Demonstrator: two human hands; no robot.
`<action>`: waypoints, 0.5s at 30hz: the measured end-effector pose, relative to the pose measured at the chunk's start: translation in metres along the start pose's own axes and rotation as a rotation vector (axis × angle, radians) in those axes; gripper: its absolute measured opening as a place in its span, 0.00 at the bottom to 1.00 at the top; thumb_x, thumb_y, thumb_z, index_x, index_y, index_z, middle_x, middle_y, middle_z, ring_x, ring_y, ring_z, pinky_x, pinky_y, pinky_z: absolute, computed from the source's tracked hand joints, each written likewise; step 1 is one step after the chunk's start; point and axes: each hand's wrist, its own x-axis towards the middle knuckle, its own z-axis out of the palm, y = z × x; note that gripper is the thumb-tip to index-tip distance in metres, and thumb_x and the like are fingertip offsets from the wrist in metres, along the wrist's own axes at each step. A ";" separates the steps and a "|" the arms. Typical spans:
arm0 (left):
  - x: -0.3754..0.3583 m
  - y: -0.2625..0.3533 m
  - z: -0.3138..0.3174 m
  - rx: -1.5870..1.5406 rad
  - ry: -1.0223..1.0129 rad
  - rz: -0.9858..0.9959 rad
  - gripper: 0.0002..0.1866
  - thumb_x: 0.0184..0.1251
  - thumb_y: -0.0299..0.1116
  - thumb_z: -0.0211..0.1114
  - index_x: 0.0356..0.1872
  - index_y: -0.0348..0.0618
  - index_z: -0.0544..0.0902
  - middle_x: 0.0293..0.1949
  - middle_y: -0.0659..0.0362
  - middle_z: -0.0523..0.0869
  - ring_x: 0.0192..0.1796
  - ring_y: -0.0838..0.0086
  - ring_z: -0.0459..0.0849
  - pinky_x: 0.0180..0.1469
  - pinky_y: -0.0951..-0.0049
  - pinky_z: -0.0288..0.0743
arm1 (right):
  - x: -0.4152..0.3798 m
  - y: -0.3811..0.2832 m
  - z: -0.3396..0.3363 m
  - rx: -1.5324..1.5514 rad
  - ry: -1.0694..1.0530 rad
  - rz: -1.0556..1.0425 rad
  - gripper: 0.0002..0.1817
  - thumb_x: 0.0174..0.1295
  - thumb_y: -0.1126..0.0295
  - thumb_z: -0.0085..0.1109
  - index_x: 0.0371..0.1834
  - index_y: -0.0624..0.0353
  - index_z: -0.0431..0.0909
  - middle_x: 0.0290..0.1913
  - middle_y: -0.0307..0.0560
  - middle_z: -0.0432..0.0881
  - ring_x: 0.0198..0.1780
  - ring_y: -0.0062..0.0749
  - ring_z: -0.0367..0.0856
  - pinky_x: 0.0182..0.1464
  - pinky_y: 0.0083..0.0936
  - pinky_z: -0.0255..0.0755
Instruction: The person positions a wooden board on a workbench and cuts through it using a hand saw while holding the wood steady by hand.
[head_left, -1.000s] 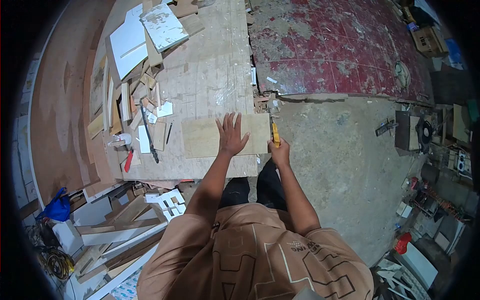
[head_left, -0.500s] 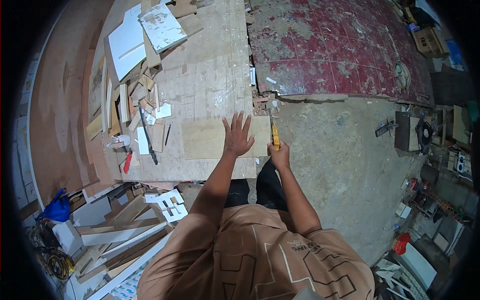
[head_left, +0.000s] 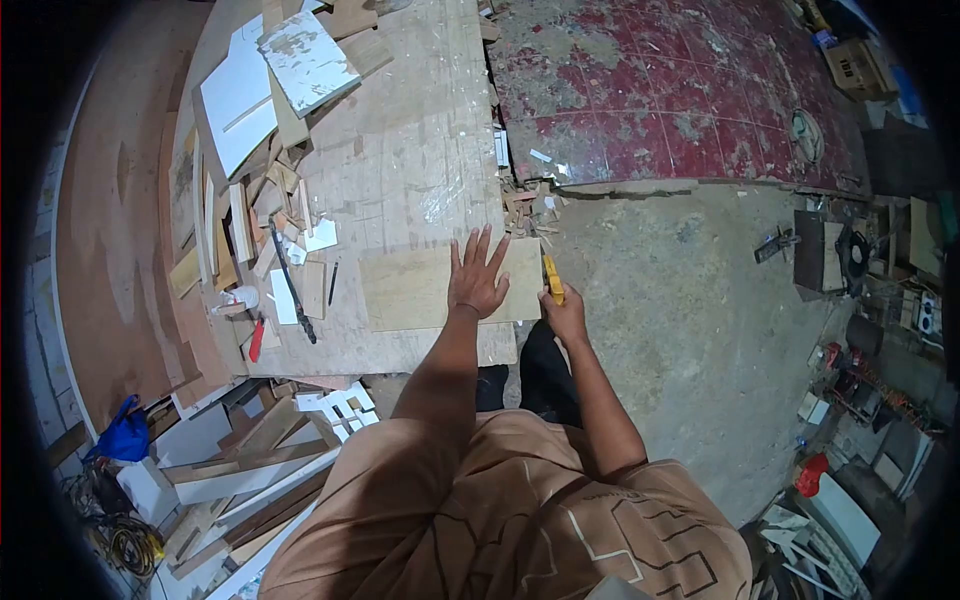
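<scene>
A rectangular pale plywood board (head_left: 405,290) lies flat on the wooden worktable (head_left: 390,200), its right end reaching past the table's right side. My left hand (head_left: 478,278) rests on the board's upper face, palm down with fingers spread. At the board's right end, my right hand (head_left: 566,314) is wrapped round a narrow yellow hand tool (head_left: 553,278), which stands close along that edge. The palm and fingers cover the tool's lower part, and its exact kind does not show.
Left on the table are a black bar tool (head_left: 287,275), a pencil (head_left: 333,284), a red-handled tool (head_left: 257,341) and wood offcuts. A stained white panel (head_left: 308,62) lies at the back. Scrap wood (head_left: 250,470) is piled at lower left. Concrete floor (head_left: 660,320) stretches right.
The whole view has shifted slightly. My left hand stays flat on the board and my right hand keeps its hold on the yellow tool at the board's end.
</scene>
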 end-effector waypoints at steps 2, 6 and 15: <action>0.001 -0.001 0.003 0.008 -0.002 0.002 0.39 0.72 0.51 0.54 0.83 0.62 0.53 0.84 0.53 0.48 0.85 0.55 0.44 0.80 0.35 0.33 | 0.016 0.020 -0.010 -0.102 0.006 -0.018 0.07 0.66 0.72 0.64 0.42 0.64 0.82 0.31 0.38 0.83 0.31 0.23 0.80 0.36 0.26 0.74; 0.001 -0.002 0.006 0.032 -0.018 0.004 0.39 0.72 0.52 0.53 0.83 0.60 0.54 0.84 0.52 0.47 0.85 0.53 0.43 0.80 0.33 0.33 | 0.013 -0.030 -0.033 -0.329 0.223 0.100 0.11 0.64 0.68 0.65 0.39 0.67 0.84 0.29 0.47 0.86 0.32 0.31 0.83 0.36 0.35 0.76; 0.006 -0.001 0.000 0.145 -0.057 0.130 0.40 0.72 0.48 0.50 0.81 0.39 0.54 0.84 0.50 0.45 0.85 0.49 0.39 0.79 0.31 0.32 | -0.071 -0.071 0.015 0.086 0.564 -0.314 0.12 0.61 0.70 0.67 0.27 0.62 0.74 0.21 0.47 0.76 0.24 0.27 0.74 0.29 0.33 0.70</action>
